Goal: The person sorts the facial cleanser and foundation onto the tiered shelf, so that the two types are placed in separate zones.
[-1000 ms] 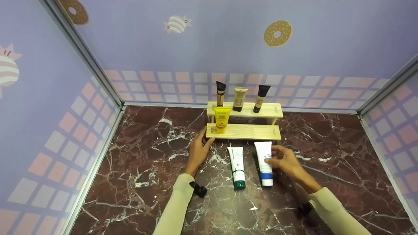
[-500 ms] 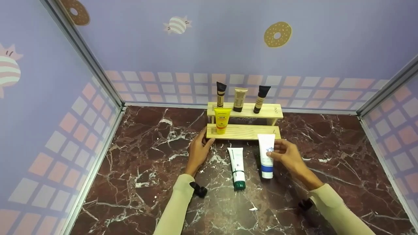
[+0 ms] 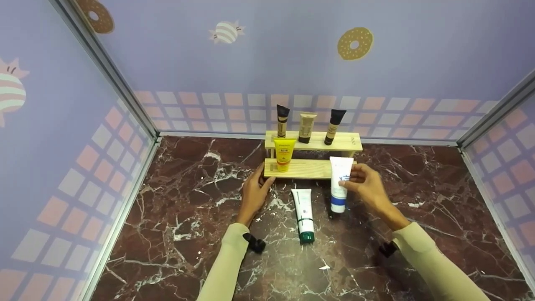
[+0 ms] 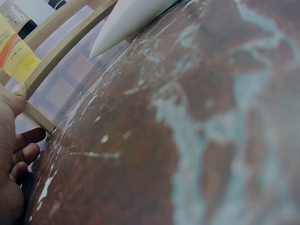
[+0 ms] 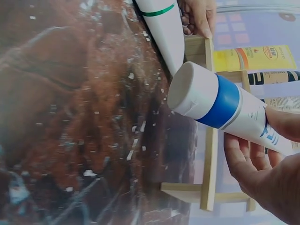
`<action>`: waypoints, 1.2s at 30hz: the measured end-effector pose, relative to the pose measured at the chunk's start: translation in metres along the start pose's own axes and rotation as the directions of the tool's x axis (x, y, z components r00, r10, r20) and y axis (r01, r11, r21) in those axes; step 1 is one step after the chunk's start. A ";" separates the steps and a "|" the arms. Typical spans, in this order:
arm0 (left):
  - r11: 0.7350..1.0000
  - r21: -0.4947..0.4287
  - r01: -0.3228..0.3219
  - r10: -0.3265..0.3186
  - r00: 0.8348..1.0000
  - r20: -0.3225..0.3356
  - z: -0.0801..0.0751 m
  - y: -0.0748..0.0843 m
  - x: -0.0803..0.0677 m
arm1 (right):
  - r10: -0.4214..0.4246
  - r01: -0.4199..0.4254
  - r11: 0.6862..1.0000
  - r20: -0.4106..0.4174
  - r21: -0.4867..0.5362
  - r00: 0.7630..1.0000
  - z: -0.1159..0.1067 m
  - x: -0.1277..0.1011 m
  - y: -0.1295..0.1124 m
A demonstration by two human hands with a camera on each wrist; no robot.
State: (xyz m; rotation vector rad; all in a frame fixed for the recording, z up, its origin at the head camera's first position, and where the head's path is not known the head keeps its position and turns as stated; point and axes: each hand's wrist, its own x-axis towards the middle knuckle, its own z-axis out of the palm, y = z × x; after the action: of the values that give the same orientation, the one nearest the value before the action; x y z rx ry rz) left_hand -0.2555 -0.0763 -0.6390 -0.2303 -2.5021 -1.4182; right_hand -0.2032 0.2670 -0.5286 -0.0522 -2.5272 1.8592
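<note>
My right hand [image 3: 370, 188] pinches a white squeeze tube with a blue band [image 3: 339, 198], thumb in front and fingers behind. The tube is upright with its cap down, in front of the right part of the two-tier wooden shelf [image 3: 313, 169]. In the right wrist view its white cap [image 5: 183, 89] is off the tabletop. My left hand [image 3: 254, 193] grips the shelf's lower left end, its thumb on the front edge in the left wrist view. A white tube with a green cap [image 3: 304, 211] lies on the tabletop between the hands.
A yellow tube [image 3: 284, 154] stands at the left of the lower tier. Along the upper tier stand a black-topped tube [image 3: 282, 119], a gold tube [image 3: 307, 125] and another black-topped tube [image 3: 334, 127]. A patterned wall [image 3: 292, 62] rises close behind.
My right hand has raised the blue-banded tube off the tabletop and carried it forward to the shelf's lower tier. The left hand stays at the shelf's end.
</note>
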 end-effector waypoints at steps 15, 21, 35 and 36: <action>0.999 -0.023 -0.028 0.028 0.999 -0.016 -0.001 0.001 -0.001 | -0.026 0.026 0.998 0.003 0.062 1.000 0.014 0.031 -0.026; 0.999 -0.023 -0.026 0.026 1.000 -0.017 -0.001 0.001 -0.001 | -0.055 0.055 0.996 0.000 0.074 0.998 0.019 0.042 -0.033; 0.999 -0.035 -0.021 0.021 1.000 -0.009 -0.001 0.001 -0.001 | -0.118 0.119 0.990 -0.007 0.081 0.993 0.033 0.058 -0.041; 0.999 -0.039 -0.021 0.020 1.000 -0.008 -0.001 0.001 -0.001 | -0.135 0.136 0.987 -0.014 0.085 0.991 0.035 0.059 -0.041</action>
State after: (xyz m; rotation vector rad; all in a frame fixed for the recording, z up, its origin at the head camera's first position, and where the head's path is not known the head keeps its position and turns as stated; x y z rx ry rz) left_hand -0.2539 -0.0770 -0.6381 -0.2567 -2.4611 -1.4577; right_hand -0.2643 0.2235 -0.5006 0.1094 -2.3765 1.9080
